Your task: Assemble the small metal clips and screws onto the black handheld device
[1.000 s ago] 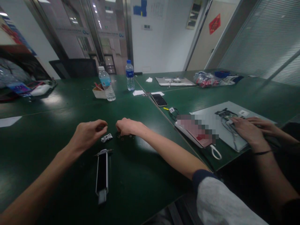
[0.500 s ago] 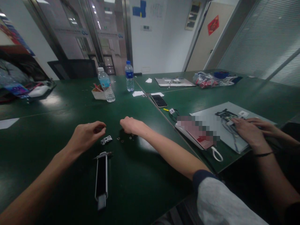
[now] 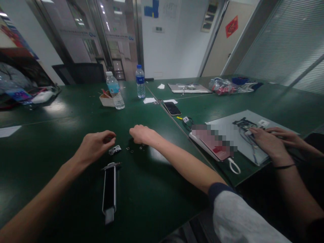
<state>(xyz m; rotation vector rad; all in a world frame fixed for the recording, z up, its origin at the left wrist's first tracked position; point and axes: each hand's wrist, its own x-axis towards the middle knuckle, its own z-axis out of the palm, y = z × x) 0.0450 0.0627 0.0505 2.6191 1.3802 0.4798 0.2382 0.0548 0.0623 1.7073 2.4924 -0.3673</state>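
My left hand (image 3: 97, 144) hovers over the green table (image 3: 162, 216) with thumb and forefinger curled together in a pinch. Whatever may sit between those fingertips is too small to make out. Just below them lies a small silver metal bracket (image 3: 115, 150) with holes. To the right, my right hand (image 3: 142, 134) is closed and low over the table, knuckles up; its fingertips are hidden. Several tiny rings, perhaps washers or nuts (image 3: 132, 151), are scattered between and below the hands. Nearer me rests a long black-and-silver part (image 3: 109, 189) with a threaded piece across its far end.
A co-worker's hands (image 3: 270, 140) handle a wired circuit board (image 3: 244, 124) on a grey sheet at right. A phone-like slab (image 3: 212, 143) lies between us. Farther back stand two water bottles (image 3: 140, 84), a small box (image 3: 106, 100) and a dark phone (image 3: 172, 108).
Both hands stay almost where they were, my left fingertips shifting very slightly. The parts on the table have not moved.
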